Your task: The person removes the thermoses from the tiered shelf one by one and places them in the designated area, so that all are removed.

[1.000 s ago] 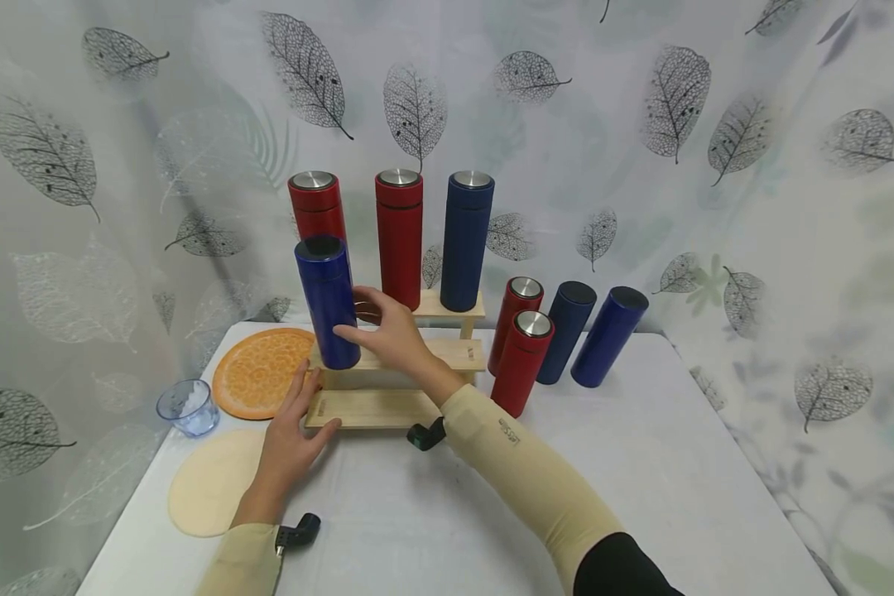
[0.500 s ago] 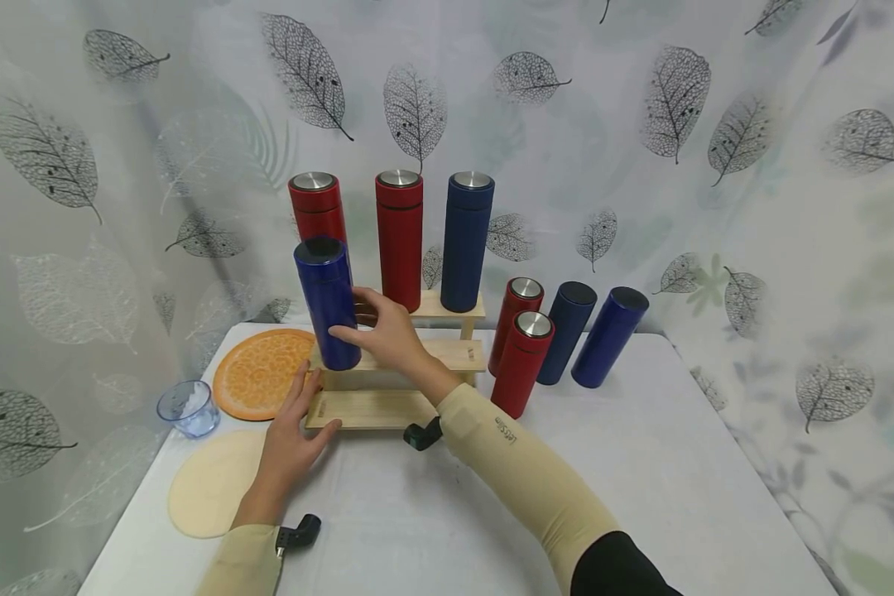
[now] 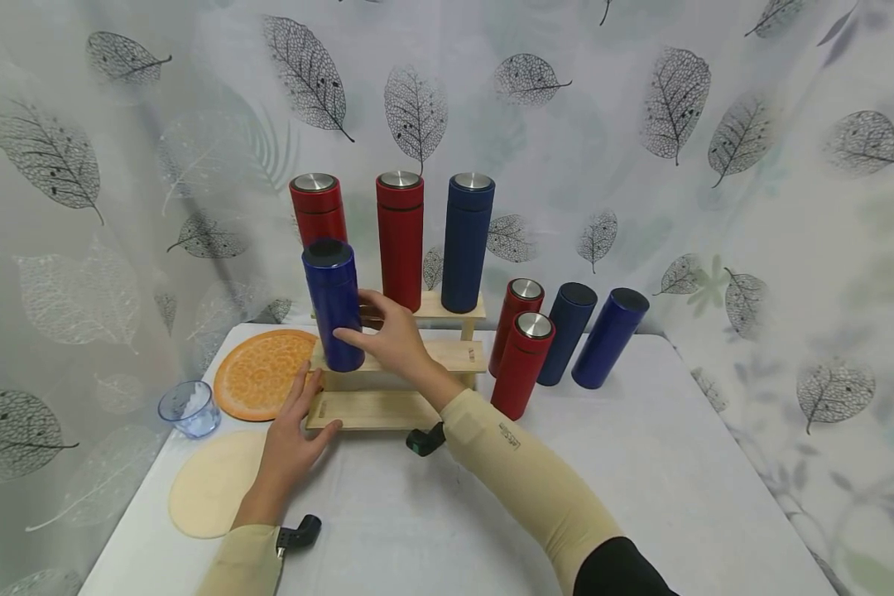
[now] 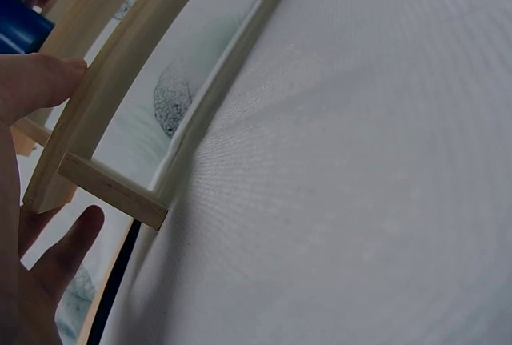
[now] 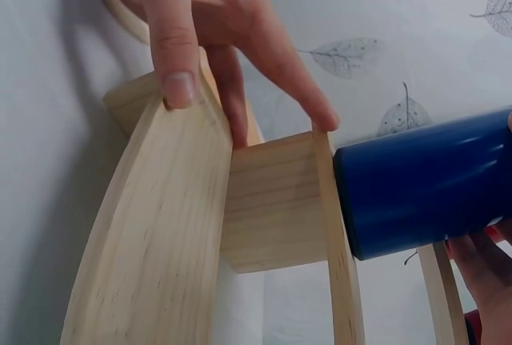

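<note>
My right hand (image 3: 396,333) grips a glossy blue thermos bottle (image 3: 332,306) with a black lid, thumb in front and fingers behind. The bottle stands upright at the left end of the middle step of a wooden tiered stand (image 3: 368,410); in the right wrist view its base (image 5: 424,185) is right at that step's board. My left hand (image 3: 289,439) holds the stand's left end, its thumb (image 4: 48,81) on the lowest step's front edge and other fingers around the end. On the top step are two red bottles (image 3: 400,248) and a dark blue one (image 3: 468,248).
Right of the stand are two red bottles (image 3: 523,368), a dark blue one (image 3: 566,335) and a glossy blue one (image 3: 609,339). To the left lie a pizza-patterned round mat (image 3: 257,377), a cream round mat (image 3: 212,488) and a blue glass cup (image 3: 189,407).
The glossy blue bottle has shifted slightly to the right along the middle step, with my right hand still gripping it. My left hand has stayed at the stand's end.
</note>
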The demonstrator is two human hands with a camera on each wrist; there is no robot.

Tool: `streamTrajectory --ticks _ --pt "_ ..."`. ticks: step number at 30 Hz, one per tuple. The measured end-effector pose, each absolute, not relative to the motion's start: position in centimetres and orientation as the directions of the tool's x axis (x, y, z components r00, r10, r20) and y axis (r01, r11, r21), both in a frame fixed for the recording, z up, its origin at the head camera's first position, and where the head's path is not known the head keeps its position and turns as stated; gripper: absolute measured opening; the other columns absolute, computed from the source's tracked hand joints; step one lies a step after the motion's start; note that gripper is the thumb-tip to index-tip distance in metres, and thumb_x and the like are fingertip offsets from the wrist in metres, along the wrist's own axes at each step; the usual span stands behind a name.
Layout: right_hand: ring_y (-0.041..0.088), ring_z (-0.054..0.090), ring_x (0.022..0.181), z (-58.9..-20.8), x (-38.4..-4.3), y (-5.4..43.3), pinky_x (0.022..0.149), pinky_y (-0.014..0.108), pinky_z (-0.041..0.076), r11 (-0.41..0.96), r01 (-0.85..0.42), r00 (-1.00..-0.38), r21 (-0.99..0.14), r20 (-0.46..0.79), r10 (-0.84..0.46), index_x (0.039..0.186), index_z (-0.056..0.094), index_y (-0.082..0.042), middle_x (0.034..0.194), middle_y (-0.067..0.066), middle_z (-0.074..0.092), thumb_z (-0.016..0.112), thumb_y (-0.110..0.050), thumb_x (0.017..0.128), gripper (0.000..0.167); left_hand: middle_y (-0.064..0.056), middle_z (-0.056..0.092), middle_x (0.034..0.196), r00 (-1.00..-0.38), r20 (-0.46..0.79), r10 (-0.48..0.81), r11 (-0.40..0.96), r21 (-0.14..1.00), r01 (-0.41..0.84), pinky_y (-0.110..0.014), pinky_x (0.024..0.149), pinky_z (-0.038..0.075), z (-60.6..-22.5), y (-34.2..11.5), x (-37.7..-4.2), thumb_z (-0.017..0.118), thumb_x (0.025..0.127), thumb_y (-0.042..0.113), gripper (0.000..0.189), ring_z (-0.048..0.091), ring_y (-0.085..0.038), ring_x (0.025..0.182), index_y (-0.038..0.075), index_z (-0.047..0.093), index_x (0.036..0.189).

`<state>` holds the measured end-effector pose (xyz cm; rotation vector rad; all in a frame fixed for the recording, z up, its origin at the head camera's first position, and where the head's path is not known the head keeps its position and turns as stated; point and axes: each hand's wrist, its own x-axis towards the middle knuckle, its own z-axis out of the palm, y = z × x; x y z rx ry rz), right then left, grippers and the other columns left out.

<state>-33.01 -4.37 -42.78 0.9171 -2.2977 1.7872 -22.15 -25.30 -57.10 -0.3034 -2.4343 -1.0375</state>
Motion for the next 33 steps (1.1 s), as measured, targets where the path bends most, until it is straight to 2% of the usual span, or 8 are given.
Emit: streamTrajectory --ticks 2,4,11,18,28,33 --pt "0.022 0.073 0.121 -42.9 -33.0 -4.2 0.104 0.051 0.058 0.128 -0.509 -0.814 -0.851 0.427 -0.394 0.153 0.061 -0.010 0.140 0.008 0.071 0.089 -0.028 0.093 0.068 -0.001 0.021 0.180 -0.863 0.506 0.016 0.687 0.621 0.377 -0.066 0.110 0.047 -57.2 -25.3 -22.2 0.090 0.090 0.023 0.098 0.035 -0.043 0.157 0.022 0.036 0.172" --pt "0.022 0.073 0.121 -43.1 -33.0 -3.9 0.104 0.049 0.058 0.134 -0.516 -0.813 -0.846 0.434 -0.388 0.152 0.061 -0.010 0.139 0.007 0.071 0.089 -0.028 0.093 0.068 -0.002 0.022 0.180 -0.860 0.510 0.016 0.684 0.622 0.381 -0.066 0.109 0.048 -57.3 -25.4 -22.2 0.091 0.090 0.022 0.098 0.036 -0.043 0.156 0.022 0.036 0.172" --pt "0.014 0.071 0.119 -43.2 -32.7 -2.8 0.102 0.033 0.058 0.144 -0.531 -0.813 -0.835 0.454 -0.365 0.150 0.063 -0.010 0.136 0.006 0.073 0.090 -0.023 0.093 0.065 -0.003 0.022 0.180 -0.864 0.503 0.009 0.684 0.627 0.372 -0.066 0.107 0.050 -57.5 -25.5 -22.0 0.090 0.089 0.021 0.098 0.036 -0.046 0.155 0.021 0.037 0.171" --pt "0.015 0.071 0.119 -43.1 -32.3 -1.8 0.104 0.044 0.058 0.122 -0.527 -0.815 -0.841 0.461 -0.350 0.149 0.064 -0.009 0.132 0.006 0.074 0.091 -0.021 0.092 0.064 -0.004 0.022 0.180 -0.869 0.495 0.005 0.693 0.625 0.360 -0.068 0.107 0.049 -57.3 -25.6 -21.8 0.089 0.091 0.021 0.096 0.036 -0.047 0.155 0.021 0.037 0.171" --pt "0.019 0.070 0.120 -42.6 -31.6 -0.4 0.104 0.040 0.058 0.097 -0.546 -0.804 -0.832 0.488 -0.340 0.147 0.065 -0.009 0.132 0.007 0.073 0.091 -0.020 0.091 0.063 -0.003 0.023 0.180 -0.870 0.494 -0.003 0.683 0.636 0.358 -0.069 0.110 0.046 -57.4 -25.6 -21.8 0.090 0.089 0.022 0.097 0.035 -0.045 0.156 0.021 0.038 0.171" --pt "0.021 0.070 0.120 -42.6 -31.1 0.6 0.104 0.044 0.058 0.090 -0.546 -0.809 -0.833 0.496 -0.316 0.146 0.066 -0.008 0.131 0.009 0.074 0.091 -0.017 0.090 0.062 0.002 0.022 0.180 -0.867 0.499 0.006 0.676 0.637 0.371 -0.069 0.113 0.042 -57.3 -25.5 -22.0 0.090 0.090 0.024 0.097 0.032 -0.040 0.159 0.024 0.038 0.171"
